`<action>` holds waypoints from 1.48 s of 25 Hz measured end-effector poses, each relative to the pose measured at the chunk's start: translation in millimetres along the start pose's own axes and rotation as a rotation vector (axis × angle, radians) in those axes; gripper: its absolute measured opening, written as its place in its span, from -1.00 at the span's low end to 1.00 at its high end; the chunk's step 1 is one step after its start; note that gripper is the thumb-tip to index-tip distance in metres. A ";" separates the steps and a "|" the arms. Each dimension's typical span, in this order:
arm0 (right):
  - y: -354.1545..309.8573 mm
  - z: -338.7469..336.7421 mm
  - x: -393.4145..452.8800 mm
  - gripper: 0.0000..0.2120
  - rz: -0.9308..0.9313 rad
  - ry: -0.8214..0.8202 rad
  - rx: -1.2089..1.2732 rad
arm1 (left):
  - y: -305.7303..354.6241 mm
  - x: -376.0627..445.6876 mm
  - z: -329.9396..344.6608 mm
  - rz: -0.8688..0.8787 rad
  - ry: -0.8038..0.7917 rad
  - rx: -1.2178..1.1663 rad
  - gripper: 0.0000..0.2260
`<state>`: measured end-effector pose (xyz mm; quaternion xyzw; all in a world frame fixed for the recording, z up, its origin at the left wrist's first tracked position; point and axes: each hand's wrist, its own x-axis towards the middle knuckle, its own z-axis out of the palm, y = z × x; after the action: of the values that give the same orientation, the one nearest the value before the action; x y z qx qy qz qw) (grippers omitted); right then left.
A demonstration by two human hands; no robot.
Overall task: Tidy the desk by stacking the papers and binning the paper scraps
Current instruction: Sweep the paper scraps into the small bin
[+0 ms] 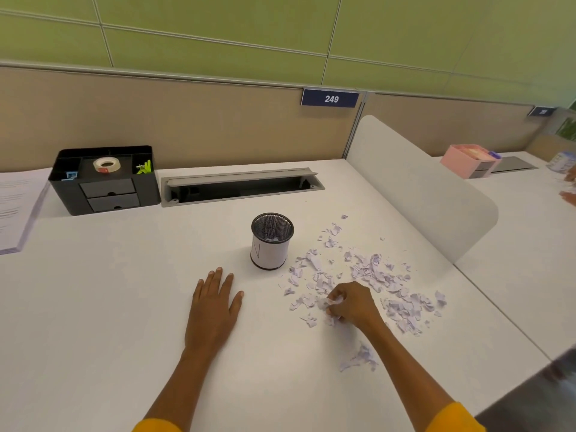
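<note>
Right hand (349,302), fingers curled, pinches a small wad of torn paper at the near-left edge of the paper scraps (377,282), which lie scattered over the white desk (124,307) to the right of the mesh cup (272,241). Left hand (215,304) rests flat on the desk, fingers straight and spread, holding nothing, just left of the cup and apart from it. The cup stands upright, wrapped in a white sheet bearing handwriting, and already appears to hold a few scraps; it evidently serves as the bin. A few stray scraps (358,358) lie nearer the person, beside the right forearm. The stack of papers (17,207) sits at the far-left edge, next to the black desk organiser (104,182).

Likely hazards: the pinch gathers only a few light pieces, so some may drop during the carry to the cup. The forearm could sweep the stray scraps off the desk. The narrow, unsteadied cup could tip if its rim is knocked.
</note>
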<state>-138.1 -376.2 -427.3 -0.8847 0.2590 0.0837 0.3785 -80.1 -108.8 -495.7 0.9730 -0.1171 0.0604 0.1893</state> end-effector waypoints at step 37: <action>-21.4 -53.8 -17.0 -0.81 -0.014 0.010 0.296 | -4.8 2.9 5.4 0.014 0.045 0.022 -0.42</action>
<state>-144.0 -395.5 -370.5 -0.8214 0.2640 0.0373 0.5042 -75.7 -107.1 -501.9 0.9726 -0.1191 0.0850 0.1806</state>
